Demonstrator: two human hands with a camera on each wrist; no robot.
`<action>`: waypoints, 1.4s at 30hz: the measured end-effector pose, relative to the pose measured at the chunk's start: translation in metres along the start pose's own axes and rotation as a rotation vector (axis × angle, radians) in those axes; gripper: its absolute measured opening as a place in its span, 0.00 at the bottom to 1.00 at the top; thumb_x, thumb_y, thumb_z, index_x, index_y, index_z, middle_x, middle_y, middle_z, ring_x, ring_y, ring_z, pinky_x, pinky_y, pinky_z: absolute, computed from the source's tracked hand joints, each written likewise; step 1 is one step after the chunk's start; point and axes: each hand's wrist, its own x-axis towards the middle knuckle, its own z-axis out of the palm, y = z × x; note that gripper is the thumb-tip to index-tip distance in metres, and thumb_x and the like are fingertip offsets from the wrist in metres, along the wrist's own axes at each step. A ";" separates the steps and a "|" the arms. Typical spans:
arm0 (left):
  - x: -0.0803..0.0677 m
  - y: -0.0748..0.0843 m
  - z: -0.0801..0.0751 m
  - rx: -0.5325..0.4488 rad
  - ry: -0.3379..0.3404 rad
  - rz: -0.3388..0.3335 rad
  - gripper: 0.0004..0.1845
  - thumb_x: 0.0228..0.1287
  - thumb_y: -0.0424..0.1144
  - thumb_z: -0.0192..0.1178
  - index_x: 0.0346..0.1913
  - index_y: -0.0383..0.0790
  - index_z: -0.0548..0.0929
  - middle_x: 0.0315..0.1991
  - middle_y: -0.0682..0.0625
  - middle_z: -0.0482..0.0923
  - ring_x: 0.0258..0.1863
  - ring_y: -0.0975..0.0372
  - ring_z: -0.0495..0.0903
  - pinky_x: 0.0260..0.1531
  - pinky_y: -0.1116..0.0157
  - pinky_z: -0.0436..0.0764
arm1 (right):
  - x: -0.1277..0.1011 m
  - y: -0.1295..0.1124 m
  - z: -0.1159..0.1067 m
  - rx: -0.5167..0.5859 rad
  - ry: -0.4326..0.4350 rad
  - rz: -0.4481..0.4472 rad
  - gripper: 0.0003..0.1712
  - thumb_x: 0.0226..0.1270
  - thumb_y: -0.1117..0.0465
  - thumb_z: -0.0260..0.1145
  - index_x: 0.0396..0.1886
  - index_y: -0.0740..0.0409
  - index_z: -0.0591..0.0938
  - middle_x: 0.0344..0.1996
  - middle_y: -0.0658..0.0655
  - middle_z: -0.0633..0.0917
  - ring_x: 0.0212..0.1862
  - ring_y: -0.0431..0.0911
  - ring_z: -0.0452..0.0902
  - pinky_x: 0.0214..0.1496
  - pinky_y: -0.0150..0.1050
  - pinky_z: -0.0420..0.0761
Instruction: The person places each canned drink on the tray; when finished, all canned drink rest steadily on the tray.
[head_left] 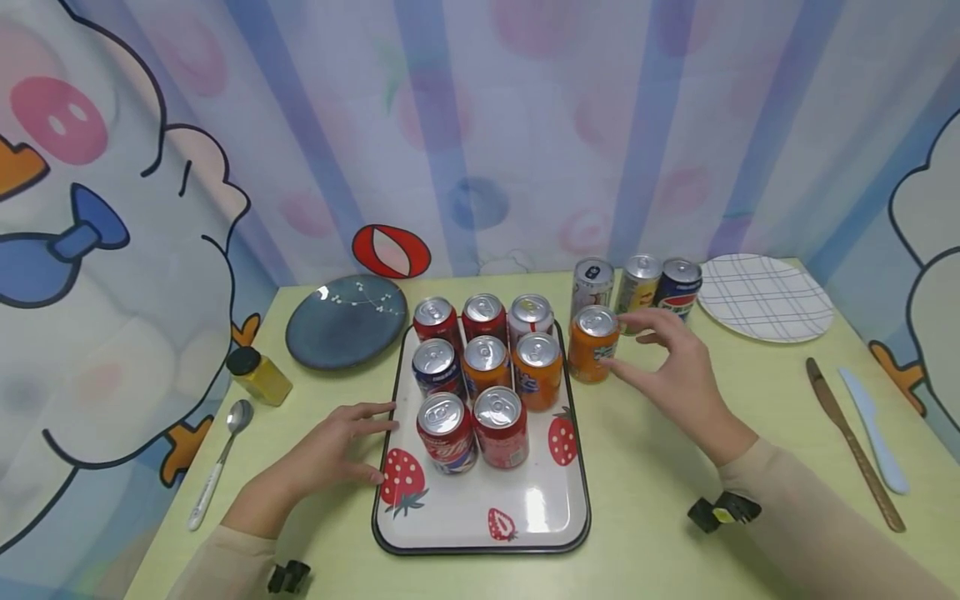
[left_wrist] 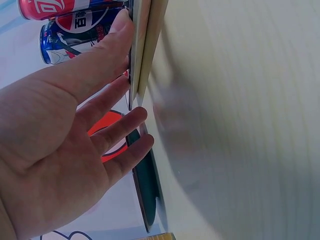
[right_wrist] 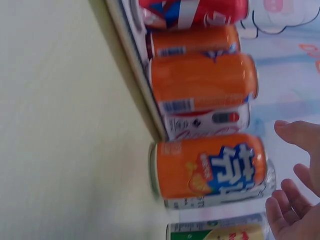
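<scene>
A white tray (head_left: 525, 508) printed with strawberries sits in the middle of the pale green counter (head_left: 652, 550) and serves as the landmark here. On the tray stand eight cans in three rows: two red and one white at the far end, a blue and two orange in the middle, and two red cans nearest the person. Just off the tray's far right corner stands a lone orange can (head_left: 594, 343), upright on the counter and close to the tray's rim; in the right wrist view it is the can with blue lettering (right_wrist: 210, 167). Beyond that can, three more cans (head_left: 637, 283) stand in a line, one white, one yellow, one dark blue, crowding the space behind it. Farther right of the tray lie a checked white plate (head_left: 765, 296), a long knife (head_left: 851, 442) and a pale blue knife (head_left: 873, 429). Left of the tray are a dark blue plate (head_left: 345, 321), a yellow jar with a black lid (head_left: 258, 375) and a spoon (head_left: 221, 462). The right hand (head_left: 675, 375) hovers just beside the orange can, fingers (right_wrist: 295, 135) spread wide and loosely bent toward it, holding nothing and apparently not touching it. The left hand (head_left: 326, 454) lies flat on the counter, its straight fingers (left_wrist: 117, 47) against the tray's left rim, gripping nothing.
</scene>
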 end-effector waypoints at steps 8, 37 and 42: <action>-0.001 0.001 0.002 -0.009 -0.008 0.004 0.38 0.49 0.46 0.82 0.67 0.49 0.83 0.76 0.47 0.69 0.75 0.40 0.64 0.72 0.36 0.67 | 0.012 0.024 0.006 0.046 -0.061 0.107 0.41 0.53 0.62 0.84 0.65 0.64 0.77 0.60 0.64 0.80 0.57 0.60 0.78 0.63 0.56 0.82; -0.004 -0.001 0.001 0.008 0.018 0.041 0.38 0.49 0.45 0.82 0.67 0.47 0.82 0.76 0.46 0.69 0.75 0.40 0.64 0.72 0.36 0.67 | -0.027 -0.003 0.002 0.084 -0.019 -0.011 0.37 0.42 0.67 0.87 0.56 0.57 0.84 0.49 0.54 0.88 0.48 0.32 0.82 0.54 0.22 0.81; -0.001 -0.002 0.000 0.000 0.012 0.036 0.38 0.49 0.46 0.82 0.67 0.48 0.82 0.76 0.46 0.69 0.75 0.40 0.64 0.72 0.36 0.67 | -0.039 -0.030 0.003 0.203 -0.071 -0.039 0.38 0.42 0.68 0.87 0.57 0.54 0.84 0.50 0.51 0.88 0.50 0.32 0.83 0.57 0.24 0.81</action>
